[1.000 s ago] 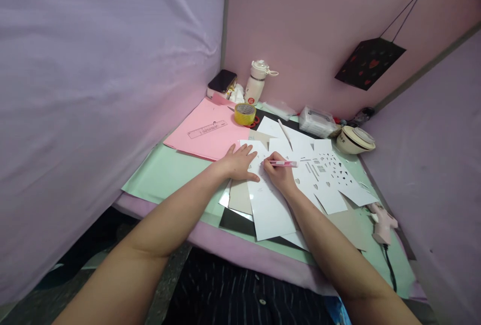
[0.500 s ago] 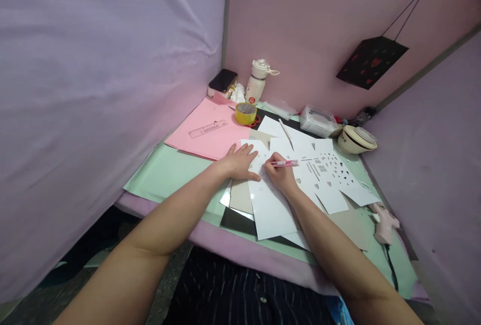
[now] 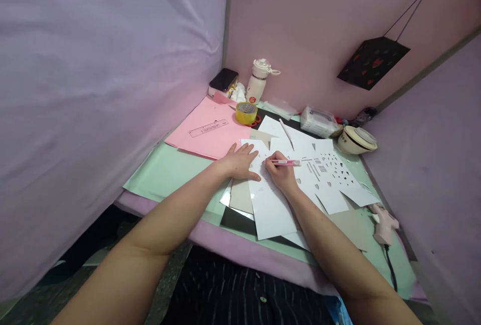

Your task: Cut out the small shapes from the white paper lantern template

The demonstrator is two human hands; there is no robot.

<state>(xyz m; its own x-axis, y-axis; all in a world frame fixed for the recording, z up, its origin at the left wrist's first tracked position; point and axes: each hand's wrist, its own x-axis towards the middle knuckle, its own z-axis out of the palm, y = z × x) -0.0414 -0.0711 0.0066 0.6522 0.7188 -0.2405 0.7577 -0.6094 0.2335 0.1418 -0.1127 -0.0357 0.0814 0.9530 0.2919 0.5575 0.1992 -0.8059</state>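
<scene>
My left hand (image 3: 240, 161) lies spread and flat on the left edge of a white sheet (image 3: 272, 215). In my right hand (image 3: 278, 169) is a pink and white pen-like tool (image 3: 287, 163), its tip side low over the same sheet; the tip itself is hidden by the fingers. Faint small marks show on the sheet between the hands. To the right lie more white sheets with cut-out hearts, slits and small shapes (image 3: 322, 169). A white pen (image 3: 285, 132) rests on the sheets behind my right hand.
Pink paper (image 3: 191, 139) bears a clear ruler (image 3: 208, 128). Behind are yellow tape (image 3: 246, 113), red-handled scissors (image 3: 256, 121), a bottle (image 3: 256, 84), a phone (image 3: 224, 80), a plastic box (image 3: 318, 121) and a bowl (image 3: 356, 140). A corded glue gun (image 3: 384, 225) lies right; a black lantern (image 3: 374, 62) hangs above.
The pink tool and my right hand have shifted very slightly to the right. My left hand stays where it was.
</scene>
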